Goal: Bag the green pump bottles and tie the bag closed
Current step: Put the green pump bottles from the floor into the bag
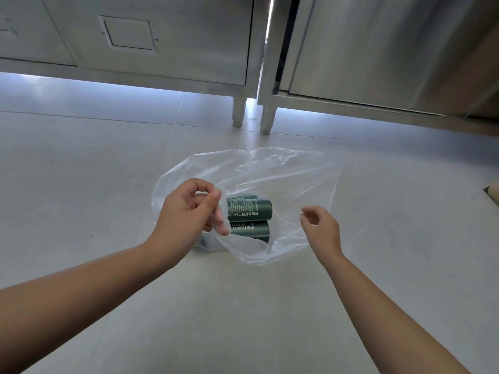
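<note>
My left hand (189, 211) pinches the bag (283, 179) at its rim, thumb against curled fingers (186, 185). The bottles (249, 210) lie on their sides inside the bag on the floor (81, 171), just right of those fingers. My right hand (320, 228) is at the opposite rim with its fingers loosely curled; I cannot tell if they pinch film.

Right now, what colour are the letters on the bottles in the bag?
White, on dark green bottles inside the clear bag. The head view shows it best.
</note>
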{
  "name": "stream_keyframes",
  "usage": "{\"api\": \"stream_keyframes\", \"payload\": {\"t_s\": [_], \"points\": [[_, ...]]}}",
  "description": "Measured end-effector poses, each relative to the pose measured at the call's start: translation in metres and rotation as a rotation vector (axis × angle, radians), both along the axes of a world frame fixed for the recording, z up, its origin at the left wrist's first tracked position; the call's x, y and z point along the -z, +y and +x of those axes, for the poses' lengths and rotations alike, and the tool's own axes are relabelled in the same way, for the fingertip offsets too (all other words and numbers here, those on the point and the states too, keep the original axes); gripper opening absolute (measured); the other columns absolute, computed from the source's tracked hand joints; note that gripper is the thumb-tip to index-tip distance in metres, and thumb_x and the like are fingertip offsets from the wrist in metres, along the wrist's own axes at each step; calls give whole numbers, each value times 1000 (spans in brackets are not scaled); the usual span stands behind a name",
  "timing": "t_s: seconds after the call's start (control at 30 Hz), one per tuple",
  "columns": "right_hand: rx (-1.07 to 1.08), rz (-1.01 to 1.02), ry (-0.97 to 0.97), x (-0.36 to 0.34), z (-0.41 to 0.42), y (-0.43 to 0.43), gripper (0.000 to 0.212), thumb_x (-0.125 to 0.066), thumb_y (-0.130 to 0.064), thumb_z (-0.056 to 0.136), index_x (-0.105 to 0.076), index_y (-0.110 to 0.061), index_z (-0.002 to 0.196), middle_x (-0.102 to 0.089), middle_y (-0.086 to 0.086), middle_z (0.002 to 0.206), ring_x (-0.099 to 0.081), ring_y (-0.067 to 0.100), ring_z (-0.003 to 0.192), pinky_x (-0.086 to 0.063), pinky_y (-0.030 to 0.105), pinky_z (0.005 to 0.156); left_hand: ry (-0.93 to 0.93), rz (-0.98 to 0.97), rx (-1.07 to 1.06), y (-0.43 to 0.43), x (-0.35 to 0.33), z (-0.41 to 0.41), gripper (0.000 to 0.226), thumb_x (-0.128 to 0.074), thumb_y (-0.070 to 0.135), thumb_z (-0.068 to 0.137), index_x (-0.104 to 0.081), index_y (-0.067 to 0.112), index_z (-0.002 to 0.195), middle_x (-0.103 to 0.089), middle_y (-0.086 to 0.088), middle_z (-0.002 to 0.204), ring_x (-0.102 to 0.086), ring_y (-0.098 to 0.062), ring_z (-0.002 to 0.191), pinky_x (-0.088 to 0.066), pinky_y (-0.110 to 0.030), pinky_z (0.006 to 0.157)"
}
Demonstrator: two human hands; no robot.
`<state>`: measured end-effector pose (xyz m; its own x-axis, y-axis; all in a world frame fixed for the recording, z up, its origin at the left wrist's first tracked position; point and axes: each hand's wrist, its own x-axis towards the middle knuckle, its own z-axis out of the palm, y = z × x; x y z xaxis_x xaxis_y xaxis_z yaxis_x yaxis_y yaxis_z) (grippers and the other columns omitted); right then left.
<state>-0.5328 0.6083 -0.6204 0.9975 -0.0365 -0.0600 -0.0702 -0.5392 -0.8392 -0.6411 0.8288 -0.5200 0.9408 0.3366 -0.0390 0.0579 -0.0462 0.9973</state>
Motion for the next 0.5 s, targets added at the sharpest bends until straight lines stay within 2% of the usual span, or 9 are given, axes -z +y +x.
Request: {"api": "stream_keyframes", "payload": {"t_s": [0.2,0.37,0.5], "points": [[145,-16,12,13,5,-30,30,-61,-15,85,-53,-9,113,-55,7,96,-53,16,77,-40,22,62,-25,43,-32,5,3,1,14,-51,15,91,-50,15,77,-59,1,47,-61,-16,42,-40,-18,46],[252,-61,84,21,14,-27,45,-63,-25,83,-47,-7,122,-50,8,111,-51,20,86,-40,32,75,-34,47,-58,10,3,-3,13,-51,14,91,-50,14,78,-58,1,47,-61,-16,42,-39,-16,46],[289,8,144,25,18,-24,44,-61,-20,85,-48,-1,123,-55,9,102,-53,23,89,-41,32,79,-39,51,-66,13,3,-8,13,-52,14,91,-50,14,78,-59,1,46,-62,-17,44,-40,-15,45]]}}
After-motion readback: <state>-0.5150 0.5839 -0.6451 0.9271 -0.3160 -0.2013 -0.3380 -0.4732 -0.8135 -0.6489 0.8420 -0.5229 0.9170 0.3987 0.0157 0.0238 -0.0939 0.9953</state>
